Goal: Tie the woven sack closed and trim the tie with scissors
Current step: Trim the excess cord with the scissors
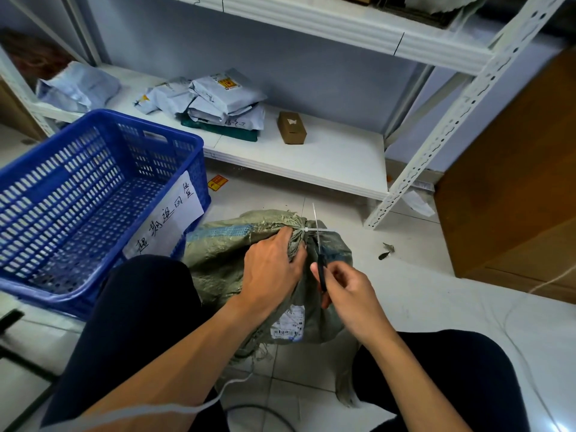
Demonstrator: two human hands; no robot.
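A grey-green woven sack (218, 266) lies on the tiled floor between my knees, its neck gathered and cinched by a white zip tie (307, 229). My left hand (271, 269) grips the bunched neck just below the tie. In my right hand (349, 291) are black-handled scissors (319, 244). Their blades point away from me and sit at the tie's free tail, right of the cinched neck. Whether the blades are apart or closed is too fine to tell. A shipping label (288, 325) is stuck on the sack's near side.
A blue plastic crate (93, 194) with a handwritten paper sign stands left of the sack. Behind it, a white shelf (327, 163) holds several grey mail bags (218, 98) and a small cardboard box (291, 127). A brown cabinet (514, 198) stands right. A white cord (218, 397) crosses my left arm.
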